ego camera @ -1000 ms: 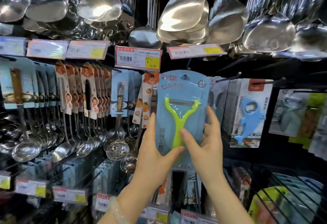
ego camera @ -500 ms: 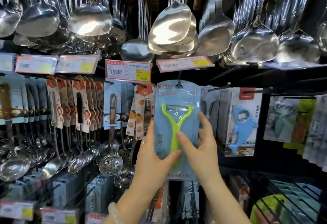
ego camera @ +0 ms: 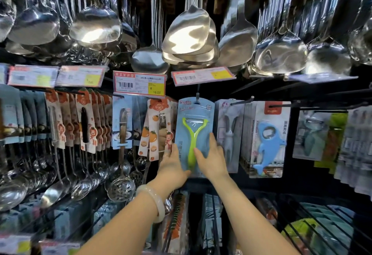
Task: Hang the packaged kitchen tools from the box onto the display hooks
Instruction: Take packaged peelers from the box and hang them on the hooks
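**Peeler pack on the hook, both hands at its lower half**

Head view: both forearms reach up and forward to the display. The left hand (ego camera: 172,166) grips the lower left edge of the blue peeler pack (ego camera: 202,118), thumb lying across the front near the bottom, fingers behind the card; a ring sits on one finger and a pale bangle (ego camera: 156,202) circles the wrist. The right hand (ego camera: 211,158) holds the lower right side, thumb pressed on the front beside the green peeler's handle, fingers curled round the right edge. So each grip is closed on the pack.

The pack hangs upright with its top hole on a dark display hook (ego camera: 197,96). It sits tightly between orange-printed packs (ego camera: 156,128) just to its left and a pale grey pack (ego camera: 228,134) touching on its right. Further right hangs a blue dolphin-shaped opener pack (ego camera: 267,140); bare hook prongs jut out above it. Steel spatulas (ego camera: 189,31) hang overhead.

A price tag (ego camera: 140,83) above and to the left reads "¥ 16.00" with a barcode. The pack's own printing is too blurred to read.
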### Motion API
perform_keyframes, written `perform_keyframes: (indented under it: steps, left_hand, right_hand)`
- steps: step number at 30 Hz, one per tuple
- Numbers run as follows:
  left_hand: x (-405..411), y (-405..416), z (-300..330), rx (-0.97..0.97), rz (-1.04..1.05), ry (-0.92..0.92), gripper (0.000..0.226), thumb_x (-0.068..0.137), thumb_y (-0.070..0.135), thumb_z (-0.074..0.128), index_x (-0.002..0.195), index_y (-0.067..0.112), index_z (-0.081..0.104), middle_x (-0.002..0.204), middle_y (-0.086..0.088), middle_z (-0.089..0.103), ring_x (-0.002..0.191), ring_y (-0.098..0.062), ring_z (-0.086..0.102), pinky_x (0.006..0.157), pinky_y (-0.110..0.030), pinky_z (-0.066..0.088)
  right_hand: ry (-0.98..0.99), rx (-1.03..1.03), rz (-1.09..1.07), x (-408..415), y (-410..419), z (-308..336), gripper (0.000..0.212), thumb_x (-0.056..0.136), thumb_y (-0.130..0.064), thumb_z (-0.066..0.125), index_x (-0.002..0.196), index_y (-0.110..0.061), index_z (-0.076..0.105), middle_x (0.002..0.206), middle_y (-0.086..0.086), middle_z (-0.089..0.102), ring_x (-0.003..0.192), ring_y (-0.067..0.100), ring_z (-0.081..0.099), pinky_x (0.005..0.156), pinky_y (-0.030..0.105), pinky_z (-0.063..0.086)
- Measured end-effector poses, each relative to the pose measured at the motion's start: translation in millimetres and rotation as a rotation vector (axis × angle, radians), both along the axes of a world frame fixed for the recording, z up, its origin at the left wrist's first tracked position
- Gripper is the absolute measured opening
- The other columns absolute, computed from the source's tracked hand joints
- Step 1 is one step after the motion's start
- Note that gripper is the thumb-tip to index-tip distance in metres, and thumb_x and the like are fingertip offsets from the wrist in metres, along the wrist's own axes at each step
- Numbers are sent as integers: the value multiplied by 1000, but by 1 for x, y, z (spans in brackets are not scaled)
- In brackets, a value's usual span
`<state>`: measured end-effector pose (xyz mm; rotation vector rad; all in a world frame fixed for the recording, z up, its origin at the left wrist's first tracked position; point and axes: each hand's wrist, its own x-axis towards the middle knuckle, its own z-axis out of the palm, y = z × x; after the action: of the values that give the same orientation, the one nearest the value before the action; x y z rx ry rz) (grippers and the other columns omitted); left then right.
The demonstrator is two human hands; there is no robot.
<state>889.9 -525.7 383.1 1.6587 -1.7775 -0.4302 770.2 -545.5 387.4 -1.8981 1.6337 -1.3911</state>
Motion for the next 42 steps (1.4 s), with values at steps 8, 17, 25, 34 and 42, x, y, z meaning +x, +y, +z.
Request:
perform_keyframes:
  steps: [8, 17, 25, 34, 42]
  left_hand:
    - [-7, 34, -41, 91, -35, -453, 83, 91, 33, 57, 151, 11, 4, 153, -14, 15, 140, -32, 20, 110, -40, 31]
    - [-17, 79, -61, -63, -103, -680, 77, 93, 24, 53, 151, 15, 3, 157, -16, 4, 144, -32, 8, 115, -42, 14]
    - [-67, 136, -109, -141, -360, -706, 76, 93, 27, 53, 151, 17, 5, 156, -14, 8, 144, -30, 10, 115, -40, 15]
    - [-137, 219, -176, -49, -654, -750, 71, 95, 25, 47, 151, 15, 5, 157, -12, 7, 145, -30, 8, 116, -42, 9]
    - [-228, 298, -228, 102, -801, -836, 70, 93, 23, 50, 150, 14, 10, 155, -13, 14, 143, -30, 15, 114, -42, 17]
  right_hand:
    - [384, 116, -69, -2, 31, -49, 57, 94, -30, 52, 144, -14, 29, 144, 9, 28, 133, 27, 28, 105, 35, 33]
    - [683, 108, -166, -15, 93, -90, 68, 92, -18, 54, 150, -16, 18, 156, 13, 15, 144, 31, 12, 114, 41, 20]
    - [657, 110, -390, -63, 176, -154, 81, 49, -2, 80, 127, 0, 54, 122, 27, 57, 111, 47, 56, 88, 53, 48]
    - [586, 359, -487, -124, 272, -223, 70, 60, -12, 81, 125, 0, 57, 121, 26, 58, 113, 46, 56, 88, 54, 49]
    - [523, 632, -589, -211, 373, -281, 77, 33, -14, 87, 107, -9, 67, 97, 14, 66, 87, 35, 66, 67, 38, 55]
